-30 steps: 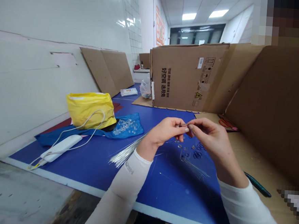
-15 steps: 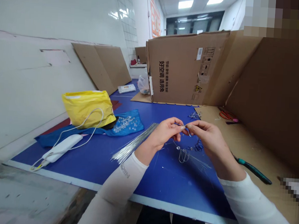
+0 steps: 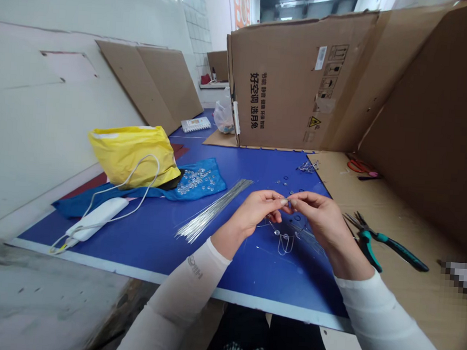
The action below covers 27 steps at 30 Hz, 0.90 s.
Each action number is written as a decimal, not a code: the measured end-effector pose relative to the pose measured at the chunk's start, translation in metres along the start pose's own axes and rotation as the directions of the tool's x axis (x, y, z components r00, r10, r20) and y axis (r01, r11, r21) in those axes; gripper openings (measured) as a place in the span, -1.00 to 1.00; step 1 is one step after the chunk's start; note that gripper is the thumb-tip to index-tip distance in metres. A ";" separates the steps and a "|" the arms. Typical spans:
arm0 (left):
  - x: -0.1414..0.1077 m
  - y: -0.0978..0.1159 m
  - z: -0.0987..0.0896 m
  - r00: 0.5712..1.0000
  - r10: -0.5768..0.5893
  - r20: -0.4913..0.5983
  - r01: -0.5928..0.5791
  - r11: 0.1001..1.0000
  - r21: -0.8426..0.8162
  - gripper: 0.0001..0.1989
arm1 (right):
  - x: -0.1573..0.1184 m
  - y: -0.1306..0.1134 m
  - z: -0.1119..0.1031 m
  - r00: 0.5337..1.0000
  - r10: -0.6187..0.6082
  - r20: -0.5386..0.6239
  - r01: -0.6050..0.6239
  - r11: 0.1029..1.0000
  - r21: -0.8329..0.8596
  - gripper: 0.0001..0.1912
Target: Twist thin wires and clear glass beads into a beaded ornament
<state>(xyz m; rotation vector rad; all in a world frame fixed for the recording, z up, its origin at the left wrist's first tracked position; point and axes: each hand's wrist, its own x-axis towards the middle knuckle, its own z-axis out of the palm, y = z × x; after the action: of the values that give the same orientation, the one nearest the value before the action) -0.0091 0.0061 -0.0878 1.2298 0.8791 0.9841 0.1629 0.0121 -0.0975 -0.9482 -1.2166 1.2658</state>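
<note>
My left hand and my right hand meet over the blue table, fingertips almost touching. Each is closed in a pinch on a thin wire, which the fingers mostly hide. Just below them is a wire piece with clear beads and a looped end; whether it joins the pinched wire I cannot tell. Small dark rings lie around the right fingers. Left of my hands rests a bundle of straight silvery wires. Green-and-black pliers lie with jaws spread, right of my right wrist.
Clear beads sit on a blue bag beside a yellow bag. A white power strip with its cord lies at left. Small wire pieces and orange-handled scissors are farther back. A large cardboard box walls the back and right.
The view has tipped down and more of the pliers shows beside my right wrist. Both hands still pinch together; the curved wire end seen between them earlier is now mostly hidden.
</note>
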 end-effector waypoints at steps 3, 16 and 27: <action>-0.002 0.000 0.000 0.999 -0.037 -0.001 0.037 0.997 -0.063 -0.77 | -0.002 0.002 0.003 1.000 -0.027 0.007 0.027 0.999 0.021 -0.81; -0.003 -0.007 0.003 0.996 -0.078 -0.036 0.074 0.992 -0.105 -0.78 | -0.011 0.008 0.003 0.975 -0.224 -0.009 0.208 0.919 -0.335 -0.88; -0.004 -0.008 0.006 0.994 0.060 -0.097 -0.060 0.998 0.002 -0.83 | -0.015 0.003 0.003 0.911 -0.402 0.097 0.386 0.742 -0.548 -0.87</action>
<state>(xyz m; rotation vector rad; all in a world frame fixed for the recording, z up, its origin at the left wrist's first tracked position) -0.0038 -0.0007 -0.0950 1.2221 0.9217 1.0994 0.1605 -0.0024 -0.1019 -1.0341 -1.7091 0.5506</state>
